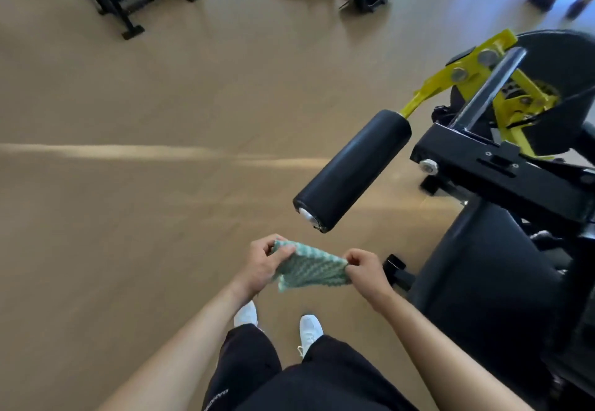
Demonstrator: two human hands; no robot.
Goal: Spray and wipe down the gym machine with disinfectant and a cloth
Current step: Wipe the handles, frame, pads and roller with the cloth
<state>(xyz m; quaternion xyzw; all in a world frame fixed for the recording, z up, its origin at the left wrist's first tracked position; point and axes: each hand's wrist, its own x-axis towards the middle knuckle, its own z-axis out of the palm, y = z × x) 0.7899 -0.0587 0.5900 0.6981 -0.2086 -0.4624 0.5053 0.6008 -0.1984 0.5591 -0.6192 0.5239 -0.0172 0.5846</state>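
Pinching the green cloth [307, 270] between them, left hand [264, 265] and right hand [365, 272] fingers closed on opposite edges.

You can see one small white print on the near left leg of your black shorts [244, 375], low in the scene, but it is upside down and too blurred to read.

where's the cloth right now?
Head view, lower centre: the green cloth is stretched between the left hand and right hand, just below the black roller pad.
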